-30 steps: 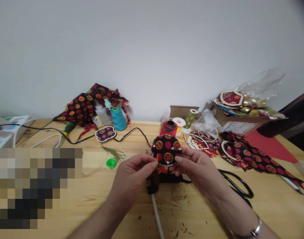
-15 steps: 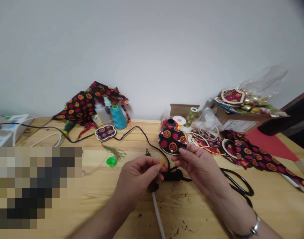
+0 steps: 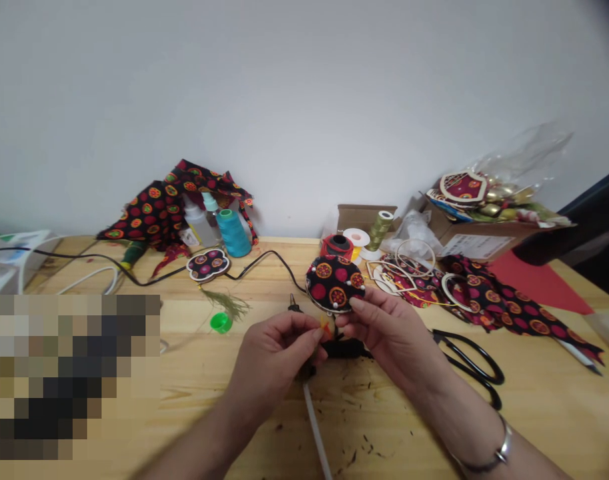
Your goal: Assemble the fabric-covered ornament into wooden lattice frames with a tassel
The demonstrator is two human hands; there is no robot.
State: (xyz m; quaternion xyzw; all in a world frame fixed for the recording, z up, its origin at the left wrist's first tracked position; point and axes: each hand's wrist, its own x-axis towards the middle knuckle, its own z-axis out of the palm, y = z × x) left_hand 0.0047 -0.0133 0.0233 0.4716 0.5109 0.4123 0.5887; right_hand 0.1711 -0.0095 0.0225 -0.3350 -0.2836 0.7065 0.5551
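"What lies nearest us?"

"A white rod (image 3: 314, 427) on the pine table (image 3: 409, 440) runs under the left hand (image 3: 272, 357). Its fingers are pinched together on a small orange scrap (image 3: 326, 327), we believe; blur limits us."

"And the work?"

"A pinned black printed-cloth disc (image 3: 334, 283), held centrally, far of the left hand. The right hand's (image 3: 392, 333) fingers clamp its lower edge; we advise keeping that grip steady. Black-handled scissors (image 3: 467, 360) lie right, a teal thread cone (image 3: 233, 235) far left."

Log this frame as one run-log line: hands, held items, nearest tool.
left hand: pinches small orange piece | right hand: holds round black-and-red printed fabric disc, white-headed pins | nearby: black-handled scissors
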